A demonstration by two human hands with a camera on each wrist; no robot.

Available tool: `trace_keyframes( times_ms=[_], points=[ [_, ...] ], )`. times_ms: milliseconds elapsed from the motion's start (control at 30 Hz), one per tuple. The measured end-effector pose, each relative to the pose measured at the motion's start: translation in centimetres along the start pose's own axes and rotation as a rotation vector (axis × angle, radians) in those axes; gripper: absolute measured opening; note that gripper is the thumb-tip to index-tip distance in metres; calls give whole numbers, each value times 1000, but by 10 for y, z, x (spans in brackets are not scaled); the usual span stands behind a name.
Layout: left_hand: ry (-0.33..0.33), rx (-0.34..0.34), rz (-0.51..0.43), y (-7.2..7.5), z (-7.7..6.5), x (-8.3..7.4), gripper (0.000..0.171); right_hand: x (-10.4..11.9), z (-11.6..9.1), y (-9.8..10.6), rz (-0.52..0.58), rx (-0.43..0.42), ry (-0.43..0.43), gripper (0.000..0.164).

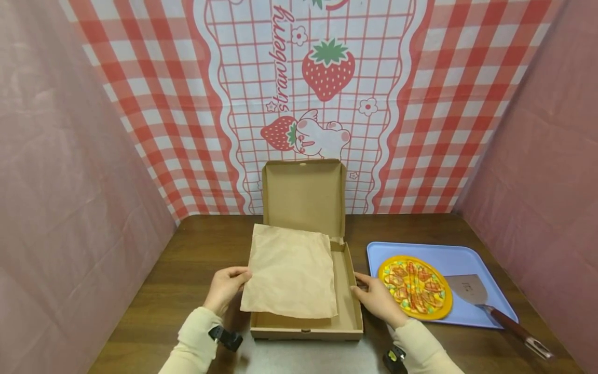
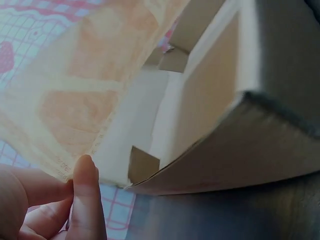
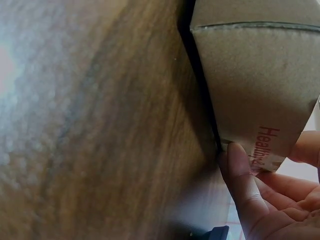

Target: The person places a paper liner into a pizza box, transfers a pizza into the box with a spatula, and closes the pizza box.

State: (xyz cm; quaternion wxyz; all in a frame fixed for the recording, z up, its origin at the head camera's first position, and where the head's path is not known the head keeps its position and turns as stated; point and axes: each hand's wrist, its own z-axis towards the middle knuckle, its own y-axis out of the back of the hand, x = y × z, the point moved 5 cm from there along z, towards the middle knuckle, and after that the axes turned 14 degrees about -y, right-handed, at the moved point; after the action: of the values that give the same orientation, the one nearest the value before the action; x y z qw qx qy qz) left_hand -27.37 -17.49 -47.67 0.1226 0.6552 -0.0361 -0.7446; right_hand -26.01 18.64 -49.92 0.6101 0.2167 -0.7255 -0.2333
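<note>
My left hand (image 1: 225,286) pinches the left edge of a brown paper sheet (image 1: 291,272) between thumb and fingers. The sheet is held above an open cardboard pizza box (image 1: 306,332), overlapping most of its base in the head view. In the left wrist view, the sheet (image 2: 85,100) looks thin, with printing along its edge, and the box wall (image 2: 240,145) stands beside it. My right hand (image 1: 378,298) grips the box's right wall. Seen from the right wrist, fingers (image 3: 239,160) press the outer side wall (image 3: 250,85) near red lettering, with another digit at the rim.
Right of the box, a blue tray (image 1: 420,250) bears a pizza (image 1: 415,287) on a yellow crust and a wood-handled metal spatula (image 1: 469,288), its handle over the tray's edge. The box lid (image 1: 303,195) stands upright against the strawberry-patterned cloth (image 1: 327,119). Pink curtains flank the wooden table (image 1: 205,244).
</note>
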Motion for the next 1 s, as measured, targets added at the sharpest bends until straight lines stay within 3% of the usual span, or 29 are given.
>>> trace_keyframes(
  times_ms=[433,567,800,1000],
  points=[
    [-103,33,128,-20,-5,-1,18,1,0,0,19,8,24,44],
    [-131,48,205,-23,-7,1,17,1,-1,0,19,3,30,44],
    [-239,47,371,-26,-9,-7,13,0,0,-1,14,-3,23,44],
    [-282,48,465,-31,-10,-12,13,-1,1,-2,12,0,18,44]
  ],
)
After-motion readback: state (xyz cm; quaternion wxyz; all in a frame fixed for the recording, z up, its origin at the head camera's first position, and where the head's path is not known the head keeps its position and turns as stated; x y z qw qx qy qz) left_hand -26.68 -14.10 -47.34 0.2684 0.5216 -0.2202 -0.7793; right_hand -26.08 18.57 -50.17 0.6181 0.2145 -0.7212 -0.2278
